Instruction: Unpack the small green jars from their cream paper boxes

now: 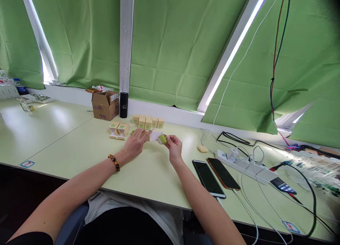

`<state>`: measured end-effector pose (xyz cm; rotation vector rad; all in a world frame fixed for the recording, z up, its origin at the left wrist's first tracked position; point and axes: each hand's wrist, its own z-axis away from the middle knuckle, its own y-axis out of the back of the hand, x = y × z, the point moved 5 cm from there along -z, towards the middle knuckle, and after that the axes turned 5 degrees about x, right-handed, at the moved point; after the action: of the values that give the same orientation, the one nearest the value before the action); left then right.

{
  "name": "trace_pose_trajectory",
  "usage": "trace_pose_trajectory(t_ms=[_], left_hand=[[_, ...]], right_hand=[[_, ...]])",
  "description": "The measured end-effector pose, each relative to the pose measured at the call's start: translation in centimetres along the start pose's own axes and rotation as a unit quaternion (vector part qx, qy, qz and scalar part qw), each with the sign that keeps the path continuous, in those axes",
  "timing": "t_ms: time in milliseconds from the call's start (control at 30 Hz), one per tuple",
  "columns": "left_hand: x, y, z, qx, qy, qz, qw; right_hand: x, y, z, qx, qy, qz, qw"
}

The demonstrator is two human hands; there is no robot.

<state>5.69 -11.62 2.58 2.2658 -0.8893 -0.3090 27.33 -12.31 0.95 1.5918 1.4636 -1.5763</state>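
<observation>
My left hand [136, 143] is closed around a small carton [154, 136] held just above the table; its white inside faces right. A small green-and-white item [162, 139], whose kind I cannot make out, is pinched by my right hand [174, 146] at the carton's right end. Just left of my left hand, two small tan cartons [122, 130] with green labels stand with white flaps folded out. Behind my hands several closed tan cartons [148, 123] stand in a group.
A brown cardboard box [105, 106] and a black tumbler [123, 105] stand at the back. Two phones, one white-edged [208, 178] and one brown-edged [223, 173], lie right of my right forearm. Beyond them are a power strip [243, 166] and tangled cables.
</observation>
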Motion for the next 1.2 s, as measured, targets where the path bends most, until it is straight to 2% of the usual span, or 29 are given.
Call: trace_pose_trajectory(t_ms=[67,133,300,433,567,633,700,800,833,867,933,1000,1067,1133,1200], left_hand=[[-0.3,-0.1,0.0,0.003,0.007,0.003,1.0],[-0.5,-0.2,0.1,0.003,0.012,0.007,1.0],[-0.1,-0.3,0.2,-0.006,-0.001,0.003,1.0],[0.7,-0.3,0.3,-0.018,-0.036,-0.012,0.999],[1.5,-0.5,0.5,-0.036,-0.072,-0.014,0.997],[1.5,-0.4,0.4,-0.036,-0.072,-0.027,0.996],[1.0,-0.3,0.2,-0.029,-0.053,-0.039,0.997],[-0.4,0.1,-0.2,-0.01,-0.004,-0.039,0.999],[-1.0,0.3,-0.3,0.001,0.014,-0.034,0.999],[-1.5,0.6,-0.3,0.015,0.03,-0.027,0.999],[-2.3,1.1,-0.4,0.046,0.058,-0.004,0.997],[-2.6,1.4,-0.5,0.072,0.078,0.026,0.994],[-2.6,1.6,-0.5,0.088,0.086,0.057,0.991],[-2.2,1.6,-0.5,0.096,0.082,0.083,0.989],[-1.9,1.6,-0.5,0.098,0.079,0.099,0.987]], right_hand=[[-0.6,0.3,0.0,0.013,0.008,-0.023,1.0],[-1.2,0.2,0.3,-0.004,0.006,-0.051,0.999],[-1.6,-2.1,1.9,-0.152,-0.056,-0.043,0.986],[-0.7,-3.8,3.6,-0.222,-0.091,0.016,0.971],[0.4,-4.8,4.7,-0.298,-0.125,0.057,0.944],[0.5,-4.6,4.5,-0.284,-0.109,0.069,0.95],[0.2,-3.9,3.7,-0.234,-0.068,0.084,0.966],[-0.9,-2.4,2.6,-0.164,0.042,0.141,0.975],[-1.4,-2.1,2.3,-0.153,0.099,0.182,0.966],[-1.9,-1.9,2.3,-0.155,0.161,0.238,0.945],[-2.4,-2.1,2.6,-0.188,0.266,0.37,0.87],[-2.0,-2.5,3.0,-0.236,0.312,0.483,0.783],[-1.5,-2.7,3.3,-0.272,0.315,0.552,0.723],[-1.3,-2.7,3.5,-0.289,0.308,0.577,0.699],[-1.6,-2.6,3.4,-0.292,0.304,0.565,0.709]])
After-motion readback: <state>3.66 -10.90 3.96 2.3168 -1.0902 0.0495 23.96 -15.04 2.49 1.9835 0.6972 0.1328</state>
